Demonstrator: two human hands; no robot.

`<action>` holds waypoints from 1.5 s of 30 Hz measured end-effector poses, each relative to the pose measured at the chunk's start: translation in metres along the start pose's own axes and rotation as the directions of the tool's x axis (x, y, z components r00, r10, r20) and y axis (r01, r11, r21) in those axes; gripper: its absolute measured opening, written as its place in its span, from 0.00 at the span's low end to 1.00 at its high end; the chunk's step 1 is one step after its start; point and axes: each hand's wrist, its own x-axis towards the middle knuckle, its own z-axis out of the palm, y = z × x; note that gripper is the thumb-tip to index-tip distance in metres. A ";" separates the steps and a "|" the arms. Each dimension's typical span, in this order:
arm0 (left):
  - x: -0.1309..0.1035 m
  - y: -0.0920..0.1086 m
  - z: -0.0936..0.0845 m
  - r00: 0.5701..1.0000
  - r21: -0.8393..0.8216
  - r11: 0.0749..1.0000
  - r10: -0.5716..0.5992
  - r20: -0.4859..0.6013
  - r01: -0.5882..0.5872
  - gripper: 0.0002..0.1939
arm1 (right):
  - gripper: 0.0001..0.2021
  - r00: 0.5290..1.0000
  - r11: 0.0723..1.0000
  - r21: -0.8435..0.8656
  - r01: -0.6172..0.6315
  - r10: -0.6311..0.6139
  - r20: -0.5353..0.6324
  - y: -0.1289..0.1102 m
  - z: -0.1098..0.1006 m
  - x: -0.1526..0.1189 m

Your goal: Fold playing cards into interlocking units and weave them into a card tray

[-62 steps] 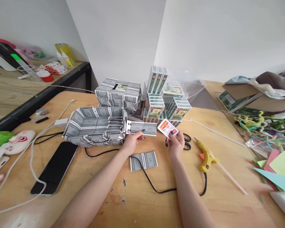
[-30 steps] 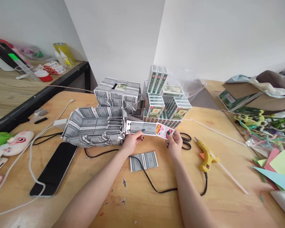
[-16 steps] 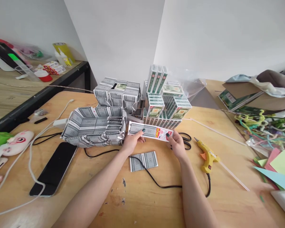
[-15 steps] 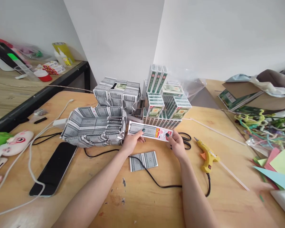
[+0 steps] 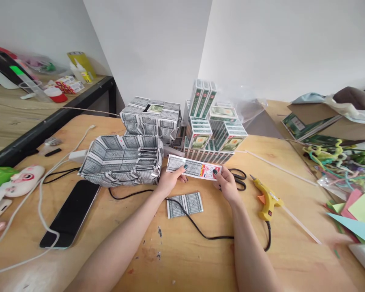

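Note:
A long strip of playing cards (image 5: 193, 166), patterned grey at the left and printed red and white at the right, is held up between both hands. My left hand (image 5: 171, 177) pinches its left half, thumb on top. My right hand (image 5: 226, 182) grips its right end. Below it, two joined cards (image 5: 185, 205) lie face down on the table under a black cord. To the left stands an open box shape built of folded cards (image 5: 121, 158), with a second card-built block (image 5: 150, 117) behind it.
Stacked green card boxes (image 5: 200, 134) rise behind the strip. Black scissors (image 5: 239, 178) and a yellow glue gun (image 5: 267, 198) with its cord lie on the right. A phone (image 5: 69, 215) and white cable are at left, coloured paper (image 5: 357, 215) far right.
The view has shifted slightly. Both hands keep their hold on the card strip, and its left end sits slightly further right; otherwise little differs.

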 end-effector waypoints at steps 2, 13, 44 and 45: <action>0.000 0.000 0.001 1.000 -0.013 1.000 0.008 -0.003 -0.008 0.10 | 0.12 1.000 1.000 0.009 0.008 -0.008 -0.009 0.001 0.002 0.001; -0.001 -0.002 0.002 0.999 0.010 0.999 0.042 0.000 -0.042 0.11 | 0.12 1.000 1.000 -0.009 -0.018 0.018 0.003 0.001 0.011 0.001; -0.003 0.000 0.008 0.996 0.077 0.993 0.091 -0.006 -0.091 0.10 | 0.14 0.999 0.999 -0.019 -0.045 0.044 -0.030 0.002 0.027 0.002; -0.003 0.000 0.008 0.995 0.080 0.992 0.096 -0.002 -0.096 0.10 | 0.14 0.999 0.999 -0.017 -0.044 0.044 -0.030 0.002 0.027 0.002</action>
